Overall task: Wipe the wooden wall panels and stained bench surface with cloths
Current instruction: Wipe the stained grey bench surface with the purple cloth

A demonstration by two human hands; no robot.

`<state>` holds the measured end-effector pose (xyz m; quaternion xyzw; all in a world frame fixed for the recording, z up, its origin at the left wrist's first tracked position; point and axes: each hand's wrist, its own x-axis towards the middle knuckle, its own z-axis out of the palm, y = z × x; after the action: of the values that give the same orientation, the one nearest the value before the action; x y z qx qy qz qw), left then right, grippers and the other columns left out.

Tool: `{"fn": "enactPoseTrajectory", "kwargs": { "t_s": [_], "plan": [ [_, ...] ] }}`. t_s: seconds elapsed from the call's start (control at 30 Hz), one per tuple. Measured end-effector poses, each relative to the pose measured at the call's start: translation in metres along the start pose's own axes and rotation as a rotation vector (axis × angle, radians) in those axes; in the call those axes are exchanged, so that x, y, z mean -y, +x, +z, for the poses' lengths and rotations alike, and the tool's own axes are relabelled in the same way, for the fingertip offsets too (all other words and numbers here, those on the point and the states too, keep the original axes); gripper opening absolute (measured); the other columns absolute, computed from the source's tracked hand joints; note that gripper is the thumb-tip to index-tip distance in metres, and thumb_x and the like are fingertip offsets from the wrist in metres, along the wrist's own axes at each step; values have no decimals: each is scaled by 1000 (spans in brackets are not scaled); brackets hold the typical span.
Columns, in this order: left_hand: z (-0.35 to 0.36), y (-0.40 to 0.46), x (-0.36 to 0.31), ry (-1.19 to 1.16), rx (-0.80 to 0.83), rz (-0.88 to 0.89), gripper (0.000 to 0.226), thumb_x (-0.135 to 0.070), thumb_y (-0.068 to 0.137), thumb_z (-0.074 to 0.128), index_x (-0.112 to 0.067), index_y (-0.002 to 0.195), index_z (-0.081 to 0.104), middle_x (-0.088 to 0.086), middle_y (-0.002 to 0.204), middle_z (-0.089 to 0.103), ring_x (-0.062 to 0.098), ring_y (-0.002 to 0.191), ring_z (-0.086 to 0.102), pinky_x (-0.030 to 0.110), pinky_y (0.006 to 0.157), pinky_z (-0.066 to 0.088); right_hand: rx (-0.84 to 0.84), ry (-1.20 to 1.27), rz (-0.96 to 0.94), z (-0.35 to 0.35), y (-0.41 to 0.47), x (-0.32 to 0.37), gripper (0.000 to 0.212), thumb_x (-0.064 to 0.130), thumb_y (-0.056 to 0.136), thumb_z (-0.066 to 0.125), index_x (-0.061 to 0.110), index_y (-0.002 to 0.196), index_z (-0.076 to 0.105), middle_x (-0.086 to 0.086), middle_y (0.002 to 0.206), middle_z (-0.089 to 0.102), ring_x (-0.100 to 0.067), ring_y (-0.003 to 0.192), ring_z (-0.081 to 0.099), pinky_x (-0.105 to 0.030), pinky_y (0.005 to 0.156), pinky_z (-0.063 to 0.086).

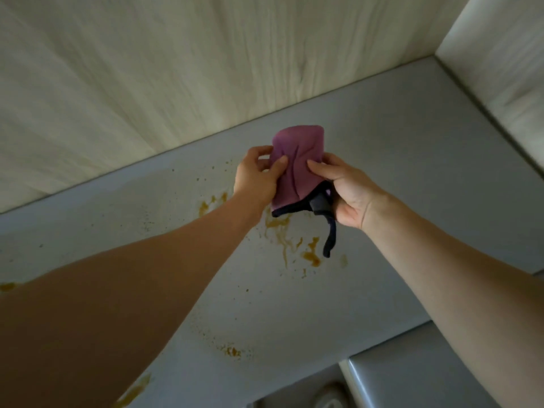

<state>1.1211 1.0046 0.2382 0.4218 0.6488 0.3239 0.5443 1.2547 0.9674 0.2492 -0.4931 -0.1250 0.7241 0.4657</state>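
Observation:
Both of my hands hold a folded purple cloth point(295, 163) with a dark hem above the grey bench surface point(397, 178). My left hand point(259, 175) pinches its left edge with thumb and fingers. My right hand point(338, 189) grips its right side, a dark strip dangling below. Orange-brown stains point(282, 228) and small specks spread over the bench under the cloth. The pale wooden wall panel point(147, 78) rises behind the bench.
A light padded cushion point(500, 60) stands at the bench's right end. More orange smears point(132, 393) lie near the front left. A grey ledge point(412, 375) and a round pale object point(329, 399) sit at the lower right.

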Motion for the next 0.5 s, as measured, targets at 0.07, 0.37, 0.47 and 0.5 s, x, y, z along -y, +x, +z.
{"fn": "enactPoseTrajectory", "kwargs": {
  "t_s": [0.07, 0.37, 0.47, 0.5],
  "plan": [
    [-2, 2, -2, 122, -30, 91, 33, -24, 88, 66, -18, 118, 54, 4, 104, 67, 23, 92, 66, 43, 80, 56, -73, -26, -80, -3, 2, 2, 25, -3, 86, 60, 15, 104, 58, -15, 91, 67, -22, 74, 68, -34, 64, 59],
    [10, 11, 14, 848, -327, 60, 55, -5, 86, 53, -26, 135, 37, 5, 135, 32, 25, 123, 36, 38, 99, 40, -403, -1118, -385, -35, 38, 1, 48, 17, 90, 60, 20, 136, 49, -12, 137, 40, -28, 126, 39, -37, 108, 35],
    [22, 12, 16, 1100, -164, 545, 48, -27, 94, 49, -33, 140, 37, -1, 147, 27, 23, 134, 29, 40, 113, 23, -551, -1306, -467, -56, 35, 1, 42, 9, 94, 49, 17, 135, 48, -11, 140, 32, -31, 126, 32, -38, 103, 34],
    [27, 19, 19, 1204, 4, 682, 48, -39, 96, 43, -35, 143, 34, -4, 152, 25, 22, 139, 23, 41, 117, 14, -584, -1339, -514, -63, 34, 2, 40, 5, 93, 48, 15, 132, 51, -11, 137, 37, -32, 123, 34, -39, 99, 36]
  ]
}}
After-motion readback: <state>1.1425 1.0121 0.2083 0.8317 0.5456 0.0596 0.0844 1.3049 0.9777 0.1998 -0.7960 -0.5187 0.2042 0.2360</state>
